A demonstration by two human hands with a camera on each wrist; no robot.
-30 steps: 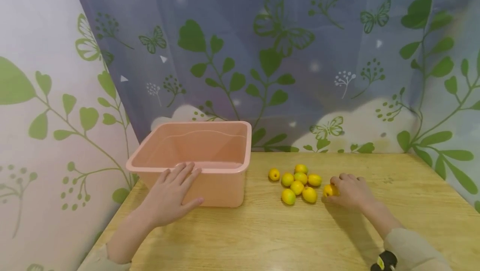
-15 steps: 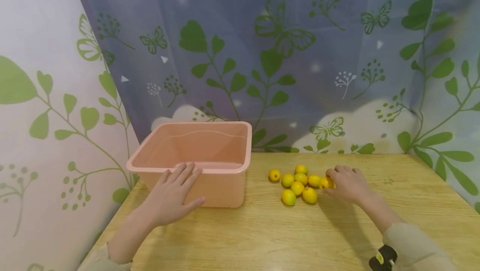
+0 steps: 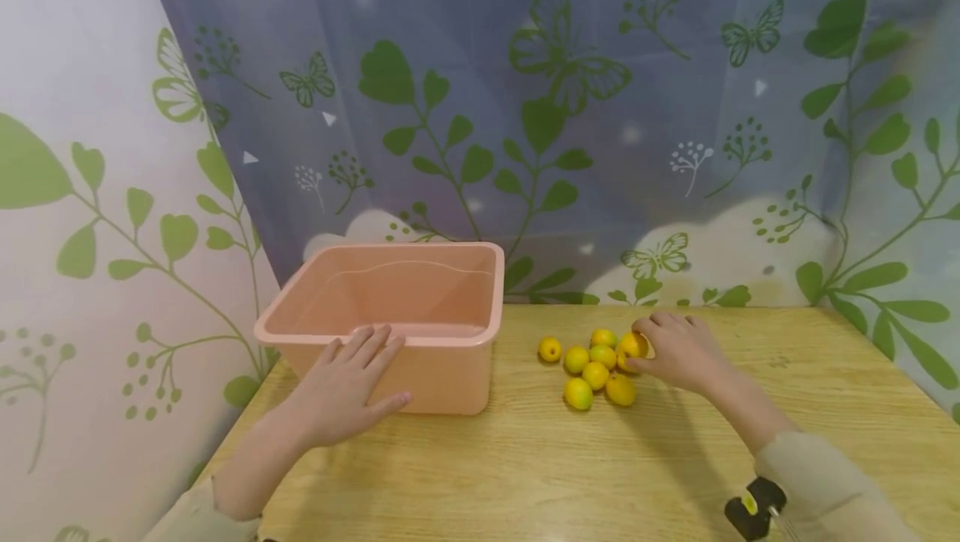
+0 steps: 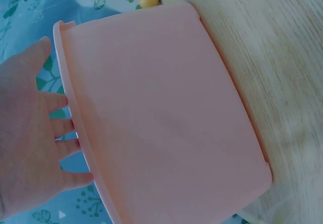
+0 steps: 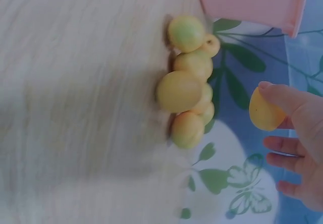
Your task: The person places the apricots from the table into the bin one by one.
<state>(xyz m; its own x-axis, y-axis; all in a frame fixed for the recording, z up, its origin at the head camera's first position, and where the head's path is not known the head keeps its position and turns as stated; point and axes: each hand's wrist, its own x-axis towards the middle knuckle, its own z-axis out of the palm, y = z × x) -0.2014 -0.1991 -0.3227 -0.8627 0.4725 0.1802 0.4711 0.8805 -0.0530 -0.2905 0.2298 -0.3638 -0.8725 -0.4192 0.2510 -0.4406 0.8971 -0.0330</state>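
A pink plastic bin stands on the wooden table at the left. My left hand rests on its near rim, fingers extended and fingertips over the edge; the left wrist view shows those fingers against the rim. Between thumb and fingers my right hand pinches a small yellow lemon, held above the table. Just left of this hand, several more yellow-green lemons lie in a loose cluster. One lemon sits slightly apart, nearest the bin.
The wooden tabletop stretches in front of the bin and the lemons. Behind it hangs a blue cloth printed with leaves and butterflies. A black device is strapped at the right wrist.
My right hand has picked the lemon at the right off the table and carried it left and up, over the cluster's right side. The left hand and bin have stayed put.
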